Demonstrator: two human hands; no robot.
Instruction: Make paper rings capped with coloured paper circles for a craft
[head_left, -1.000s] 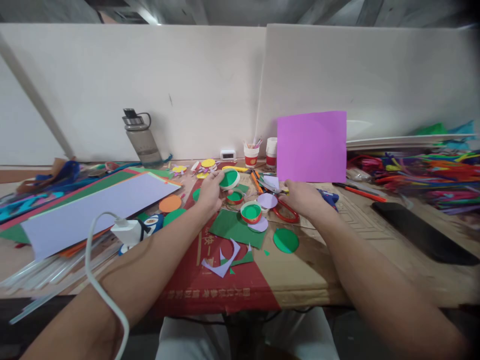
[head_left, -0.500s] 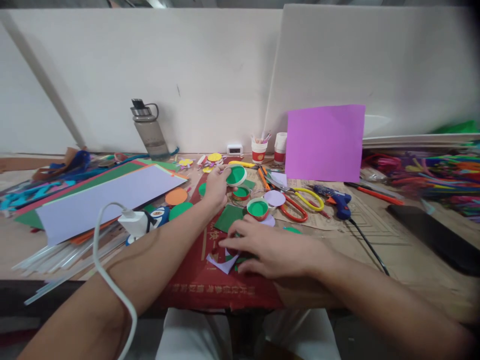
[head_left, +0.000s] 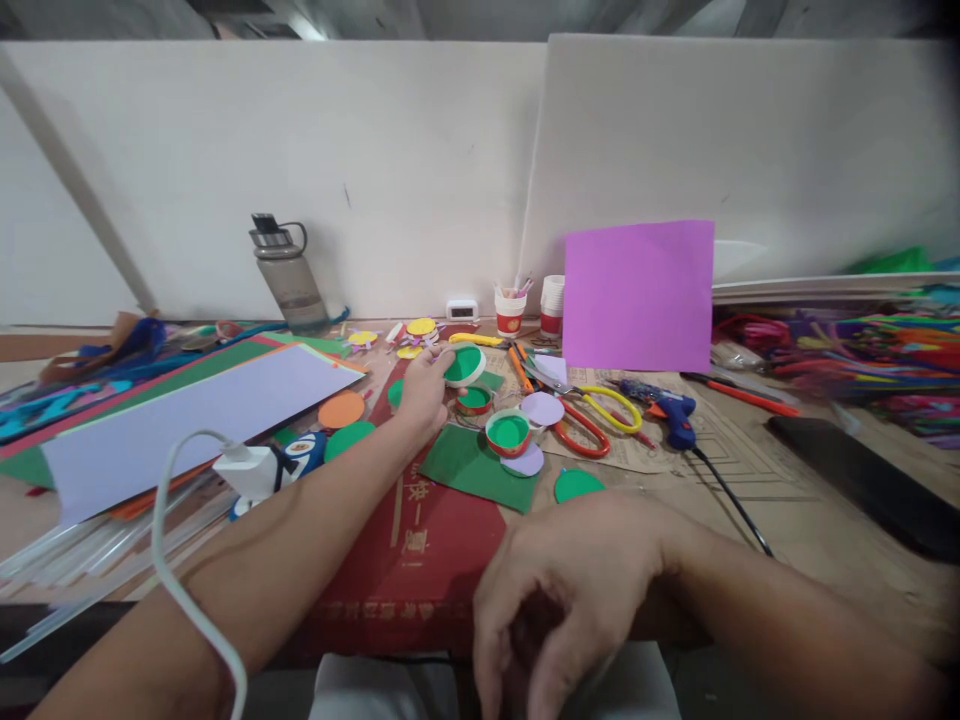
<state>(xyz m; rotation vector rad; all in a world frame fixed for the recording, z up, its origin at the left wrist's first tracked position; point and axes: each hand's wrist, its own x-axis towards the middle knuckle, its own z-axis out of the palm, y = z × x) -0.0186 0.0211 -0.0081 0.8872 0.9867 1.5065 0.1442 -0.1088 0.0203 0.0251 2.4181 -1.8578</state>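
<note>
Place: craft workspace, kind of building undetermined. Worktop (head_left: pixel 862 578) overlaid with printed red cardboard (head_left: pixel 450 560), backed by plain white panels (head_left: pixel 420 180). Evidence: one glue gun (head_left: pixel 680 425), blue, corded; scissors (head_left: pixel 555 379), red and yellow handles; one orange paper disc (head_left: pixel 341 409); coloured sheets, including lavender (head_left: pixel 202 420) and purple (head_left: pixel 637 295); clear sticks (head_left: pixel 86 555); one bundle of coloured strands (head_left: pixel 885 350), apparently pipe cleaners, though blurred.

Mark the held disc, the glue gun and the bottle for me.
Held disc (head_left: pixel 465 366): head view, on its green face.
Glue gun (head_left: pixel 679 410): head view, on its blue body.
Bottle (head_left: pixel 290 280): head view, on its grey body.
</note>
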